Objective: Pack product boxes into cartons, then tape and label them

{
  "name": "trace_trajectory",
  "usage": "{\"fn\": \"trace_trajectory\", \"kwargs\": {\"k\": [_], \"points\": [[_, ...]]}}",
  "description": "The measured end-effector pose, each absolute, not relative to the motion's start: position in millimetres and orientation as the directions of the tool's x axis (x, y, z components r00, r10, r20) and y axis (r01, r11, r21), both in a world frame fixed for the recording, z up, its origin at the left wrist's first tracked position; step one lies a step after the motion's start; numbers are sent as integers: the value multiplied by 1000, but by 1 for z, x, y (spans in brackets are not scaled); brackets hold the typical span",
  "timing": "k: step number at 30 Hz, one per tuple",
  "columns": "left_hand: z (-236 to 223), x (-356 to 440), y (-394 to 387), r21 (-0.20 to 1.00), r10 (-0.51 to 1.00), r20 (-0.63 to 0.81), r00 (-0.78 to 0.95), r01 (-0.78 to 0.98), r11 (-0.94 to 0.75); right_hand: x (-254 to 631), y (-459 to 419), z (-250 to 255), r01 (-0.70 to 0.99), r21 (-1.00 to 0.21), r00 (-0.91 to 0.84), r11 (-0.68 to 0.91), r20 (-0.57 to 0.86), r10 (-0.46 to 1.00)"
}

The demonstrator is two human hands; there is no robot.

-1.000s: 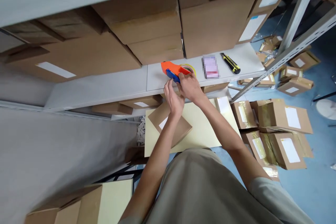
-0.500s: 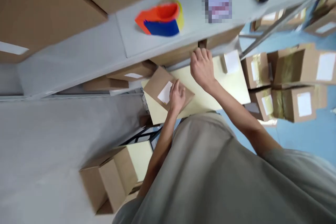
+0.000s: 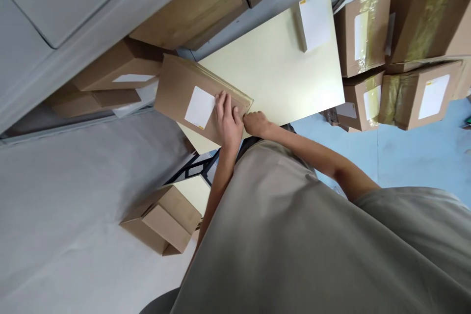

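Observation:
A flat brown cardboard box [image 3: 176, 83] with a white label [image 3: 199, 108] lies aslant on the left part of a pale cream tabletop [image 3: 268, 73]. My left hand [image 3: 228, 120] rests on top of the box, beside the label, with its fingers stretched out. At the box's near right corner is my right hand [image 3: 256, 123], its fingers curled tightly into a fist against the edge. Whatever those fingers hold, if anything, is hidden. Along the box's far side runs a strip that looks like clear tape [image 3: 221, 78].
A stack of white labels [image 3: 315, 19] stands at the tabletop's far right. Taped, labelled boxes [image 3: 405, 59] are piled to the right on the blue floor. More boxes [image 3: 191, 10] sit under a grey shelf [image 3: 91, 5]. An open carton [image 3: 165, 221] is at lower left.
My right hand has come down and left from above the table to the box's corner. The left hand stays on the box. The view has tilted down, and the orange tape dispenser is out of sight.

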State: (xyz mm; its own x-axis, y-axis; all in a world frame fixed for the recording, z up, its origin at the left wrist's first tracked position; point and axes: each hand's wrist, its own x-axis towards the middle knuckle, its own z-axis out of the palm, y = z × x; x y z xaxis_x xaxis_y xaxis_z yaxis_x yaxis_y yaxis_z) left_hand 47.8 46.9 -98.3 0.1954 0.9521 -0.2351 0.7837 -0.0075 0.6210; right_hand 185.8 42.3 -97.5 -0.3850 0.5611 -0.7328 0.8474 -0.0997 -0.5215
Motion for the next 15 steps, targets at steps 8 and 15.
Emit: {"fn": "trace_trajectory", "kwargs": {"k": [8,15], "points": [[-97,48,46,597,951,-204,233,800,-68,213,61,-97,868,-427,-182,-254,-749,637],[-103,-3,135,525,969,-157,193,847,-83,234,56,-120,599,-512,-83,-616,-805,588]]}}
